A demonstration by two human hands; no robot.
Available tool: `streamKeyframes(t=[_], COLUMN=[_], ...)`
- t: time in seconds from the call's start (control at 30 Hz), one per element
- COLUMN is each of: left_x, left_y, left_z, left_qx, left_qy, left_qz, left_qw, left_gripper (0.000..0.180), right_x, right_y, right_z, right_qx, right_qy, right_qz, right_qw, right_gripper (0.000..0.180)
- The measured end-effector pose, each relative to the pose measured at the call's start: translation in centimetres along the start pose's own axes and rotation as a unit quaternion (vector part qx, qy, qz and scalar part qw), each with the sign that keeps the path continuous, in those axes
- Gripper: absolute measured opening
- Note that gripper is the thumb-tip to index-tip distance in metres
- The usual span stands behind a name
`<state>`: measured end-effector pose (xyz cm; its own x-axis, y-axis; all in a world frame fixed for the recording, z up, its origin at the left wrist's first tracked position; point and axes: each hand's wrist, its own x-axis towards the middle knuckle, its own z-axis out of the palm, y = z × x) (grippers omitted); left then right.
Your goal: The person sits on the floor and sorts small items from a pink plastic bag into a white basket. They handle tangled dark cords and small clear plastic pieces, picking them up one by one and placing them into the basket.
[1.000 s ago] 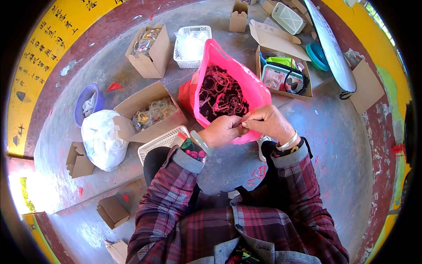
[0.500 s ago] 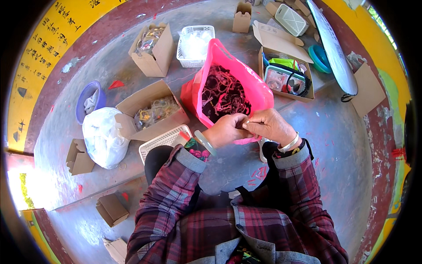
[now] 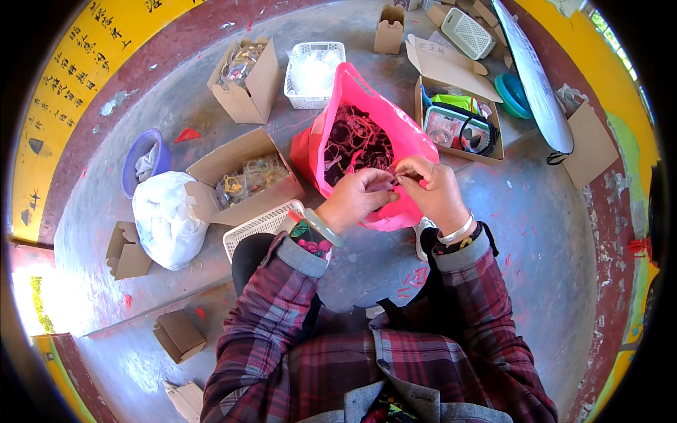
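A bright pink plastic bag (image 3: 412, 141) stands open in front of me, with a tangle of dark cords or bands (image 3: 350, 137) inside. Over its near edge, my left hand (image 3: 357, 198) curls with thumb and fingers close together. Touching or almost touching it is my right hand (image 3: 431, 192), whose thumb and forefinger pinch near the left fingertips. A small dark bit shows between the fingertips, too small to name. On the floor left of the bag is a white perforated basket (image 3: 262, 227), and above that an open cardboard box (image 3: 243, 166) of small clear packets.
A white bag (image 3: 169, 220) and a purple basin (image 3: 163, 151) are at the left. Farther off stand a box of packets (image 3: 264, 88) and a white basket (image 3: 310, 99). At the right are a box of goods (image 3: 486, 149), teal basins (image 3: 513, 95) and a leaning round board (image 3: 539, 84).
My hands have shifted slightly: the right has lifted a little and its fingers have spread, while the left has opened somewhat from its tighter pinch. The bag and boxes stay where they were.
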<state>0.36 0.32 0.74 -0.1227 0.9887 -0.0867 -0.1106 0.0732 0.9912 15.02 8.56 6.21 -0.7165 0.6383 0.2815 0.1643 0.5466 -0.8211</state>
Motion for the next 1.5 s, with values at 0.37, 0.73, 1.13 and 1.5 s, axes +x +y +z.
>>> streamKeyframes(t=[0.37, 0.73, 1.13, 1.5], left_x=[-0.9, -2.5, -5.0, -3.9], left_y=[0.6, 0.4, 3.1, 2.3], left_z=[-0.2, -2.5, -4.7, -4.7], left_qx=[-0.019, 0.09, -0.068, -0.123], left_qy=[0.077, 0.174, 0.217, 0.25], left_qz=[0.046, 0.074, 0.05, 0.075], left_qw=[0.996, 0.978, 0.972, 0.957], left_gripper=[0.019, 0.017, 0.019, 0.017], right_x=[-0.3, -0.4, 4.3, 7.3], right_y=[-0.1, -1.9, 2.2, 15.6], right_z=[3.3, 5.3, 1.7, 6.8], right_qx=[-0.28, -0.276, -0.04, -0.293], right_qy=[0.016, -0.018, 0.143, -0.155], right_qz=[-0.214, -0.309, -0.007, 0.046], right_qw=[0.936, 0.91, 0.989, 0.942], right_gripper=[0.023, 0.032, 0.018, 0.026])
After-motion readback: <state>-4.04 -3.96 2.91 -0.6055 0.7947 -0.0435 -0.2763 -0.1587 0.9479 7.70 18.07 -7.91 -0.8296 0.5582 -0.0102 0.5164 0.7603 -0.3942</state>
